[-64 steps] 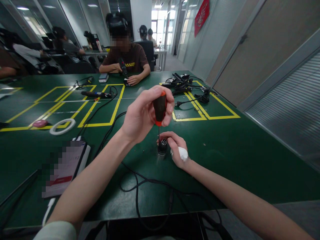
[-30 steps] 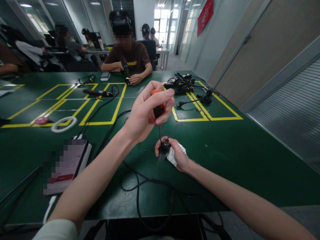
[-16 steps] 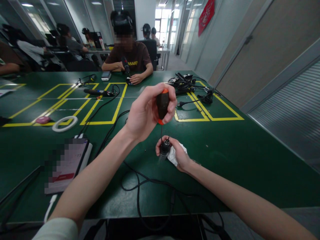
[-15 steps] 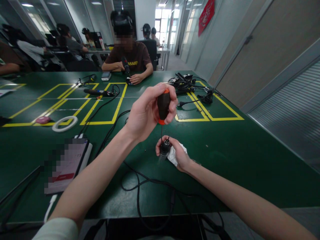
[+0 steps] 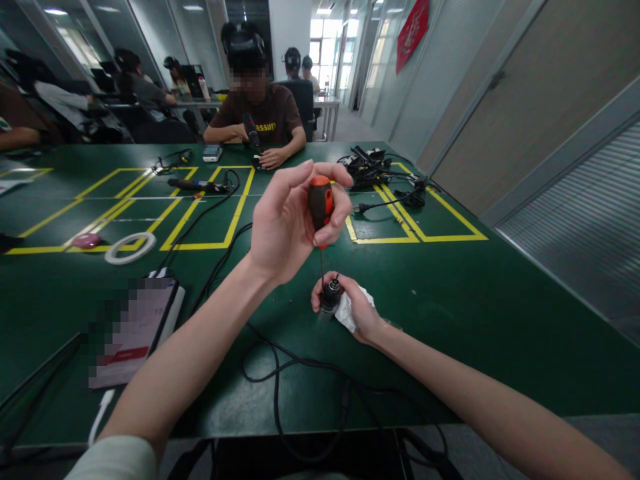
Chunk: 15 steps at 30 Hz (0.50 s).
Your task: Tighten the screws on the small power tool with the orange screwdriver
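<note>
The left hand (image 5: 287,223) is raised above the table (image 5: 450,293) with its fingers (image 5: 327,233) curled and pinching the black-and-orange handle of a small screwdriver (image 5: 321,207). The thin shaft runs straight down, and its tip meets the top of a small dark cylindrical part (image 5: 329,298). The part stands upright on the table in the middle foreground, between the two forearms.

The right hand (image 5: 357,313) closes around the part from the right, fingers pressed to its side, with a scrap of white tissue (image 5: 350,312) tucked in the palm.

The screwdriver looks light and rigid; its fat, rubbery handle is the place to grip, near the top for turning. The part looks like hard metal or plastic, small and smooth enough to twist or slip, so holding it low around the body seems the steadier way. The thin shaft could skate off the top if tilted.

No open container shows near the hands. A black cable (image 5: 280,363) loops across the table just below the part, and a white ring (image 5: 129,247) lies well to the left.
</note>
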Tool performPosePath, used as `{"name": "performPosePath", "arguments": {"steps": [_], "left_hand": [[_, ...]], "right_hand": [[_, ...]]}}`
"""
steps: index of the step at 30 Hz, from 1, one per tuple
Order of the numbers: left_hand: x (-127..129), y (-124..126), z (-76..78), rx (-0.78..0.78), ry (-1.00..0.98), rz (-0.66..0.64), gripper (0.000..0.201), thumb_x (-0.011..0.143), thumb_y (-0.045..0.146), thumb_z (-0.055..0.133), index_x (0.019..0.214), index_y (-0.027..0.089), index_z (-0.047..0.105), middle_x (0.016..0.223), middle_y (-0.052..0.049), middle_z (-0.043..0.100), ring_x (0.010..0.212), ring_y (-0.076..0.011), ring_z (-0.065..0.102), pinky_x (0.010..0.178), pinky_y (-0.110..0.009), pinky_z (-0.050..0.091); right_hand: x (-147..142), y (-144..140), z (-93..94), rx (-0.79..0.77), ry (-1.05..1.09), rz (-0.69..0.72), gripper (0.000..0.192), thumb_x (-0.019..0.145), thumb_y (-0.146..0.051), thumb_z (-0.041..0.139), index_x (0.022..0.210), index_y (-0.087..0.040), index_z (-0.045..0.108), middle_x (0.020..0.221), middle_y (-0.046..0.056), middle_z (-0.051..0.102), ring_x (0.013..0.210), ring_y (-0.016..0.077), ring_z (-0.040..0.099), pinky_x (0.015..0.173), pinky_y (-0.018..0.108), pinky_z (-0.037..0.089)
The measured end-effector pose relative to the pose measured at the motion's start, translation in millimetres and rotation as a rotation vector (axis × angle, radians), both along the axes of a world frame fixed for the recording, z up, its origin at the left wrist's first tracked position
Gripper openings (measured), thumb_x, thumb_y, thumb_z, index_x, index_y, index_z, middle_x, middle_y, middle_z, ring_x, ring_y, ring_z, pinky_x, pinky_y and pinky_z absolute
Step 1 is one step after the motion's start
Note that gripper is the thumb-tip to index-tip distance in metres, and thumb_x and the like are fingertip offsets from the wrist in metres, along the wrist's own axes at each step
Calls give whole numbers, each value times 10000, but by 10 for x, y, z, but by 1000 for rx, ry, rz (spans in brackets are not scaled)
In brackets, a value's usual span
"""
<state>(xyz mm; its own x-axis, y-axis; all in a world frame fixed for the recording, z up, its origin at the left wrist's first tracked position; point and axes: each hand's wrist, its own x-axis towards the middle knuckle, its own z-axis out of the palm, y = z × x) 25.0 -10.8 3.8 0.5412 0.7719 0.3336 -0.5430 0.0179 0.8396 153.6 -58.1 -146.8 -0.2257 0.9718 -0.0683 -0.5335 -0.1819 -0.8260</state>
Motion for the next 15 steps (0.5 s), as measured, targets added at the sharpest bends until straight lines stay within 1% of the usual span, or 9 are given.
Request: {"name": "performPosePath", "arguments": {"steps": [2, 4, 8, 11, 13, 15], "left_hand": [[-1, 15, -7, 2, 5, -2, 428, 986, 547, 526, 813, 163, 601, 582, 26, 507, 427, -63, 452, 427, -200, 369], [3, 24, -24, 13, 7, -7, 416, 985, 521, 544, 802, 155, 618, 603, 15, 528, 457, -69, 482, 444, -202, 398], [9, 15, -60, 31, 11, -7, 294, 964, 422, 611, 838, 157, 622, 675, 12, 582, 539, -72, 564, 507, -185, 469], [13, 0, -68, 25, 42, 21, 233, 908, 380, 688, 868, 177, 581, 716, 25, 604, 561, -71, 601, 523, -178, 486], [18, -8, -65, 32, 54, 42, 287, 839, 376, 752, 876, 196, 532, 723, 40, 608, 548, -72, 600, 500, -177, 466], [23, -14, -61, 48, 53, 54, 361, 784, 371, 794, 874, 213, 481, 710, 59, 601, 513, -62, 575, 458, -169, 415]], "right_hand": [[5, -1, -2, 7, -6, -1, 359, 838, -523, 722, 741, -186, 643, 642, 27, 684, 613, 189, 628, 655, 316, 493], [8, -3, 2, 15, -23, 13, 372, 848, -532, 708, 743, -179, 657, 642, 38, 688, 619, 193, 626, 658, 319, 490], [9, -6, 23, 28, -46, 31, 408, 832, -564, 710, 737, -168, 692, 631, 49, 692, 611, 189, 612, 652, 314, 482], [7, -6, 27, 33, -56, 34, 403, 842, -562, 693, 739, -172, 696, 626, 48, 690, 620, 196, 618, 657, 319, 485], [4, -4, 17, 32, -50, 28, 387, 849, -550, 688, 742, -179, 682, 630, 45, 686, 624, 200, 621, 663, 325, 491], [1, 0, 3, 26, -33, 15, 365, 851, -535, 691, 746, -187, 662, 645, 40, 684, 624, 199, 622, 664, 328, 496]]}}
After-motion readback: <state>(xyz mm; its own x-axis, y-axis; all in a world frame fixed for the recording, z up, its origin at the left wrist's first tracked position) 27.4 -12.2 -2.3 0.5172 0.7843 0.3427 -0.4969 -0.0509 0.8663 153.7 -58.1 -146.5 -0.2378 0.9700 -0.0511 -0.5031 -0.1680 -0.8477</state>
